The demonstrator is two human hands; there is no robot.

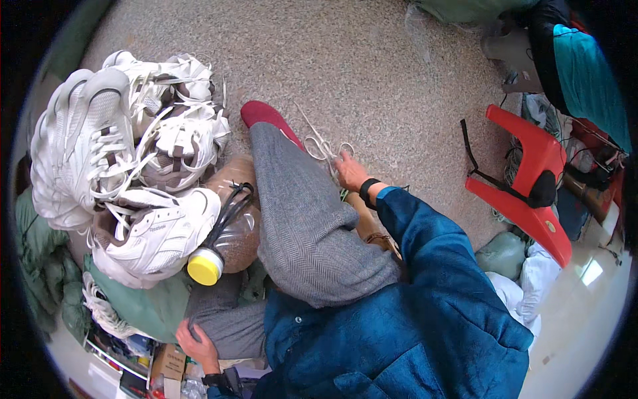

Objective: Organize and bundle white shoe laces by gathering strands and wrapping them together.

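- White laces [323, 147] are the item in hand: a loose bundle lying on the speckled floor [372, 60], just past our raised knee, right of the red sock [260, 113].
- Going from the left: the pile of white sneakers [126, 159] is sitting untouched on green sacks [143, 309], several with laces hanging out loose.
- A clear plastic jug [232, 226] with a yellow cap [205, 266] is lying on its side against the pile.
- Our left hand [196, 346] is resting low at the bottom edge on the grey trouser leg [302, 226], fingers curled together against the cloth, holding nothing that we can see.
- Our right hand [349, 171] is reaching forward, fingertips pinched onto the lace bundle at floor level; dark band on that wrist.
- Judgement: we are at the pick-up stage for laces, no shoe in hand yet. Next move probably needs one lace separated from the tangle, since the strands are looping over each other.
- Right side: a red plastic chair [531, 179] is lying tipped over, a black strap across it.
- Far right: clutter of bags and cloth, details too blurred to call. Lower right, the floor is changing to glossy tile [585, 292].
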